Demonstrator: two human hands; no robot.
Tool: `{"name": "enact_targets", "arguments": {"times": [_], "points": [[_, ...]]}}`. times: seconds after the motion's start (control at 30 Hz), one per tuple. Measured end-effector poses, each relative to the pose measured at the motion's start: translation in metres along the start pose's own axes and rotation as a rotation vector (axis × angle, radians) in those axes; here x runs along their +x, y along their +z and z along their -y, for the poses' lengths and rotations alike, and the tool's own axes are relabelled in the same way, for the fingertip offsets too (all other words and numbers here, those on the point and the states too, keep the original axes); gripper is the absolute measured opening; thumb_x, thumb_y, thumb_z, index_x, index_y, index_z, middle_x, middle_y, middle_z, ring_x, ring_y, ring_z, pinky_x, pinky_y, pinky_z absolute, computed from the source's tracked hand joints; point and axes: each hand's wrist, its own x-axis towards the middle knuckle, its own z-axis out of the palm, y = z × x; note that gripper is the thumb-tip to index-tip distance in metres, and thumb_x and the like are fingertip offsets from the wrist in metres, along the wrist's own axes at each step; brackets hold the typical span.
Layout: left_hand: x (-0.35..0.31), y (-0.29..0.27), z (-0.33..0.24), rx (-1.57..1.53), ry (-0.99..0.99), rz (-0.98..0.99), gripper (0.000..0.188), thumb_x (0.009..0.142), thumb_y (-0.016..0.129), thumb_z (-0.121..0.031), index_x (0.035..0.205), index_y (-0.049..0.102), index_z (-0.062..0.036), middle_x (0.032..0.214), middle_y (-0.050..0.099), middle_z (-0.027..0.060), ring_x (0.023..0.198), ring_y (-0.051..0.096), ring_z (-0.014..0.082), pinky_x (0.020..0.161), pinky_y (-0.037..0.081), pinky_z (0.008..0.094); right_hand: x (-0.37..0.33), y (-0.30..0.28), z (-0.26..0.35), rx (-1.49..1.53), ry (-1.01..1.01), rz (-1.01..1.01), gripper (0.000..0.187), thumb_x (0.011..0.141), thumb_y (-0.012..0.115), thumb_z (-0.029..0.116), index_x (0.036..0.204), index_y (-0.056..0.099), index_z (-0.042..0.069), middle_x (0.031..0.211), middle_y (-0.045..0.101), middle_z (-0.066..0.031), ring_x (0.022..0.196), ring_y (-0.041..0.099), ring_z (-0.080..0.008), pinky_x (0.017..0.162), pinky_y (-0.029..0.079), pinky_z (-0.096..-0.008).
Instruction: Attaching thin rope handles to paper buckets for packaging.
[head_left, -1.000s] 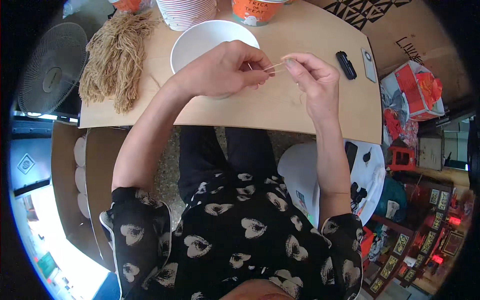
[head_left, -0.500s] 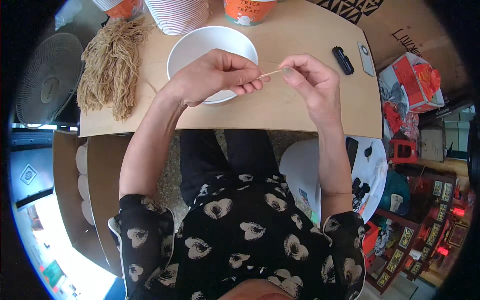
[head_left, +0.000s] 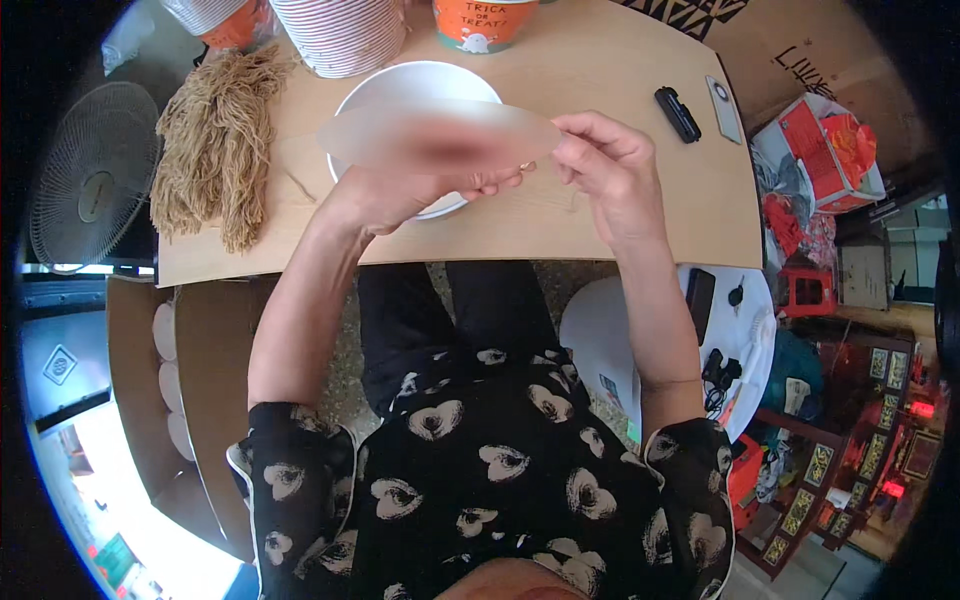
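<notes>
Over a white round bowl (head_left: 440,75), my left hand (head_left: 385,195) is closed, its upper part smeared by a blur and its lower fingers curled. A bit of thin tan string (head_left: 527,167) shows at those fingertips. Just to the right, my right hand (head_left: 615,175) pinches with thumb and forefinger, close to the left fingertips. The string's run between the two hands is mostly hidden by the blur. A thick bundle of tan yarn strands (head_left: 215,150) lies on the table at the left.
A stack of white paper tubs (head_left: 340,35) and an orange tub (head_left: 483,25) stand at the table's (head_left: 690,210) far side. A black clip-like object (head_left: 678,115) and a white flat device (head_left: 722,110) lie at right. A fan (head_left: 95,190) is at far left, an open carton (head_left: 215,400) below.
Both hands have come slightly closer together, the right shifting a little left and the left hand's upper part now blurred. The view has shifted slightly.
</notes>
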Motion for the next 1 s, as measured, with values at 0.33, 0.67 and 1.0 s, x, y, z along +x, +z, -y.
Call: {"name": "enact_targets", "arguments": {"times": [0.33,0.67,1.0], "points": [[-0.006,0.013,0.008,0.203,0.188,-0.249,0.017,0.092,0.066,-0.004,0.108,0.068,0.0013,0.091,0.07,0.0034,0.068,0.056,0.0039,0.058,0.044,0.0188,-0.003,0.008,-0.014,0.408,0.285,-0.003,0.016,0.09,0.069,0.012,0.101,0.071,0.001,0.069,0.058,0.0032,0.051,0.039,0.0003,0.044,0.026,-0.0165],[-0.009,0.016,0.005,0.38,0.145,-0.322,0.014,0.089,0.071,-0.007,0.101,0.072,0.0,0.082,0.07,-0.0005,0.063,0.055,0.0003,0.057,0.047,0.0184,-0.004,0.005,-0.01,0.422,0.317,-0.026,0.016,0.086,0.072,0.011,0.1,0.072,0.002,0.076,0.065,0.0032,0.048,0.036,0.0012,0.043,0.025,-0.0171],[-0.01,0.014,0.011,0.386,0.217,-0.293,0.012,0.088,0.073,-0.007,0.098,0.073,-0.0018,0.077,0.067,-0.0012,0.064,0.058,0.0021,0.057,0.048,0.0198,-0.005,0.012,-0.02,0.57,0.431,-0.008,0.018,0.088,0.071,0.015,0.103,0.068,0.005,0.063,0.049,0.0081,0.046,0.029,-0.0002,0.042,0.022,-0.0192]]}}
